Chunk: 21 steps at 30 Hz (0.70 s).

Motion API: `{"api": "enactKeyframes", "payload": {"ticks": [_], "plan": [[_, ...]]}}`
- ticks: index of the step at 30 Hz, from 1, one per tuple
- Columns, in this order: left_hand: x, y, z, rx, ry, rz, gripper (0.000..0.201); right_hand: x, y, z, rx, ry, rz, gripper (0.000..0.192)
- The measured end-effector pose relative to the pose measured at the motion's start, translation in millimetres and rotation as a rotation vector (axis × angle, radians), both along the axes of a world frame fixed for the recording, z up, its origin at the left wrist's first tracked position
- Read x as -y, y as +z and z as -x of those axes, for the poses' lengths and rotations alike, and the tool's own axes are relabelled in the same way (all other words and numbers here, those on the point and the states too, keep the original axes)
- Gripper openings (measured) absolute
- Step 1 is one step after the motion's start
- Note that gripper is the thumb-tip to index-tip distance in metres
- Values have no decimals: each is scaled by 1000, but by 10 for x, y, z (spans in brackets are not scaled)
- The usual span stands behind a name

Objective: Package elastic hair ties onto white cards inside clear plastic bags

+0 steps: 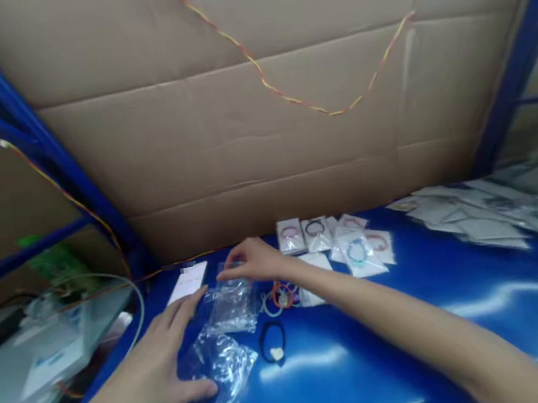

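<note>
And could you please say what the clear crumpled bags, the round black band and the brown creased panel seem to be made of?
Clear crumpled bags: thin, glossy plastic film, see-through with bright highlights.
Round black band: perhaps dull cord or rubber; too blurred to tell.
Brown creased panel: probably matt cardboard, given its fold lines.

On the smooth, flat surface [430,298], thin, crinkled plastic bags [229,312] lie left of the frame's middle. A ring-shaped band bracelet [276,354] lies just right of them. Behind it are small looped bracelets [283,295]. Farther back sit flat, square packets [290,237]. More flat packets [474,221] lie far right. A flat cardboard wall [290,138] stands behind everything.
</note>
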<state>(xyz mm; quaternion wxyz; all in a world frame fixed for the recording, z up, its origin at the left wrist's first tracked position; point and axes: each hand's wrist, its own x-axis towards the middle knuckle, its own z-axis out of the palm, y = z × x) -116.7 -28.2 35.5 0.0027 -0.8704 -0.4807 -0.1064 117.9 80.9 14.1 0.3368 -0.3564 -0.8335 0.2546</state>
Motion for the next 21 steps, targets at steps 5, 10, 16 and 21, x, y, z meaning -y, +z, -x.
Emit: {"api": "enactKeyframes", "payload": {"ticks": [5, 10, 16, 21], "plan": [[32, -254, 117, 10, 60, -63, 83, -74, -49, 41, 127, -195, -146, 46], [90, -553, 113, 13, 64, 13, 76, -37, -125, -117, 231, -414, -194, 40], [31, -571, -95, 22, 86, 102, 64, -137, -213, -174, 314, -415, -190, 31], [-143, -518, -188, 15, 49, 60, 59, -282, -211, -142, 248, -300, -181, 34]]}}
